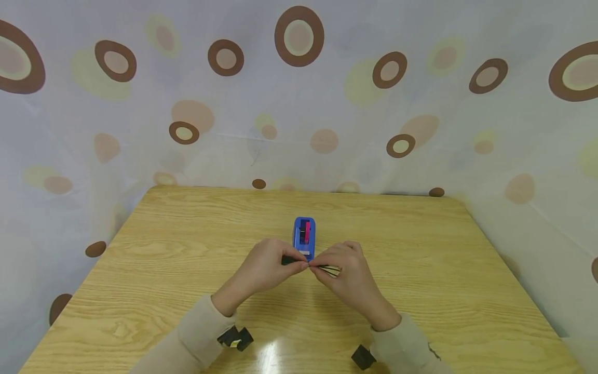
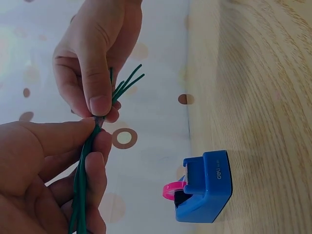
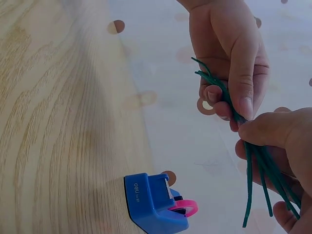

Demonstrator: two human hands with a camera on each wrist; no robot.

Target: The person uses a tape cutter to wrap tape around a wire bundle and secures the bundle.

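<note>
A bundle of thin green strands (image 2: 82, 187) is held above the table between both hands. My left hand (image 1: 266, 264) pinches it near the middle, and strands lie along its curled fingers. Close against it, fingertips nearly meeting, my right hand (image 1: 344, 275) pinches the same bundle between thumb and fingers. Loose strand ends (image 3: 263, 170) fan out beneath the right hand. A small translucent patch (image 2: 100, 120) shows between the fingertips; most of it is covered. Just beyond the hands stands a blue tape dispenser (image 1: 297, 236) with a pink tape core (image 3: 194, 208).
The wood-grain table (image 1: 187, 234) reaches back to a pale curtain (image 1: 261, 93) with brown and beige round patterns. Small black pieces (image 1: 235, 337) are fixed at both sleeve cuffs.
</note>
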